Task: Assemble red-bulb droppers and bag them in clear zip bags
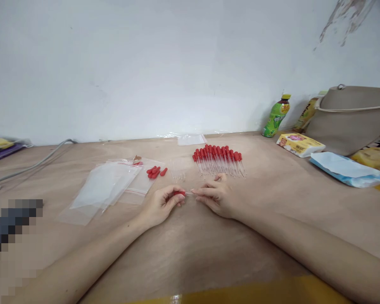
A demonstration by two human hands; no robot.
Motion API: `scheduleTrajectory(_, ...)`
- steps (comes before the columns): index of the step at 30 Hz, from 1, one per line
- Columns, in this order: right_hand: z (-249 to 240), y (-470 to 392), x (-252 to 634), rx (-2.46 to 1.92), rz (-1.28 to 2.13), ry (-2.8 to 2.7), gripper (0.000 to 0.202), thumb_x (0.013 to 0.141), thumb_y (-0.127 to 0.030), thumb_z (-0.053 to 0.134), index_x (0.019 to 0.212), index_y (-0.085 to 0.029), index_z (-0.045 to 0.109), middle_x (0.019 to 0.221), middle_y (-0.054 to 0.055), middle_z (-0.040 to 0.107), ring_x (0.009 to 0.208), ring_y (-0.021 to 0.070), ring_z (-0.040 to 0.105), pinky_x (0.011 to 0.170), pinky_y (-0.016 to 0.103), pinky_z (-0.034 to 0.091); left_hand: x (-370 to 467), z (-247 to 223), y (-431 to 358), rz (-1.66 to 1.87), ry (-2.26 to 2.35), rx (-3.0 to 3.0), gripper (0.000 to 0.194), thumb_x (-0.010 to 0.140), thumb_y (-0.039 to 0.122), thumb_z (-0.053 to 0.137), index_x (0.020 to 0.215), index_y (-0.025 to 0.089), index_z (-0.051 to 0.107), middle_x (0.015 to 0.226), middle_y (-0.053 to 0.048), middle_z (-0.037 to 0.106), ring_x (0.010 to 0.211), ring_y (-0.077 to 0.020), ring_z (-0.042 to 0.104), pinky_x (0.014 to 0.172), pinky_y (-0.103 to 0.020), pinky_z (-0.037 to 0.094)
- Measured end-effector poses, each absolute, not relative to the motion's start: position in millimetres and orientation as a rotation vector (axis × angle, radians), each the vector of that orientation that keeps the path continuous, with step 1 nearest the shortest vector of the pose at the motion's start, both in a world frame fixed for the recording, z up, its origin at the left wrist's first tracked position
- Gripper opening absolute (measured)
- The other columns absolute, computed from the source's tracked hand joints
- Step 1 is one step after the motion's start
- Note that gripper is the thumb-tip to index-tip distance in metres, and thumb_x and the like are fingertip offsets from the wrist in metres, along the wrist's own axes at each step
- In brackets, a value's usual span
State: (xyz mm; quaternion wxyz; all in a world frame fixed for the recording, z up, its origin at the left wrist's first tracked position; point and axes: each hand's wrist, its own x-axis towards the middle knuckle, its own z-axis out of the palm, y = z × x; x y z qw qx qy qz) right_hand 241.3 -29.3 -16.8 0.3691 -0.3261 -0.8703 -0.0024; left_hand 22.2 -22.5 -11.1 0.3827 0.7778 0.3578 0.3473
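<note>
My left hand (165,203) is closed on a red rubber bulb (179,193). From the bulb's open end a thin clear glass tube (189,194) runs across to my right hand (215,195), whose fingertips pinch it. How deep the tube sits in the bulb I cannot tell. Beyond my left hand lies a small heap of loose red bulbs (153,172). Several bare clear tubes (177,169) lie to the right of that heap. Past my right hand, droppers with red bulbs (217,156) lie side by side in a row, bulbs toward the wall.
Clear zip bags (104,183) lie flat at the left, near a grey cable (47,158). A small bag (191,139) rests by the wall. To the right are a green bottle (275,117), a yellow tissue pack (299,144), a blue-white packet (345,169) and a grey handbag (348,122).
</note>
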Motion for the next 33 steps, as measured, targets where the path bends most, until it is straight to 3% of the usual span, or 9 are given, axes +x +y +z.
scheduleTrajectory(14,-13.3,-27.1,245.7,-0.846,-0.142,-2.349,0.023,0.088,-0.028,0.045,0.096,-0.026,0.067,0.077,0.0,0.064,0.061,0.0086,0.049,0.072,0.033,0.022,22.2,-5.2,-30.4,0.797,0.994,2.158,0.018,0.084,0.028,0.049,0.086,0.016,0.062,0.063,0.001,0.058,0.053,-0.0091,0.052,0.051,-0.019,0.045)
scheduleTrajectory(23,-9.9,-33.4,238.8,-0.86,-0.221,-2.374,0.025,0.087,-0.024,0.042,0.085,-0.019,0.066,0.071,0.001,0.062,0.056,0.0091,0.04,0.066,0.032,0.019,23.4,-4.6,-31.2,0.832,1.013,2.336,0.015,0.082,0.028,0.053,0.084,0.018,0.064,0.072,0.0,0.066,0.06,-0.0107,0.058,0.055,-0.02,0.047)
scheduleTrajectory(33,-10.7,-32.8,230.1,-0.925,-0.079,-2.432,0.029,0.089,-0.026,0.038,0.074,-0.017,0.061,0.062,-0.001,0.059,0.051,0.0083,0.037,0.067,0.03,0.019,23.8,-0.7,-31.1,0.831,1.002,2.487,0.013,0.082,0.026,0.054,0.084,0.018,0.064,0.075,0.0,0.068,0.063,-0.0114,0.061,0.058,-0.02,0.048)
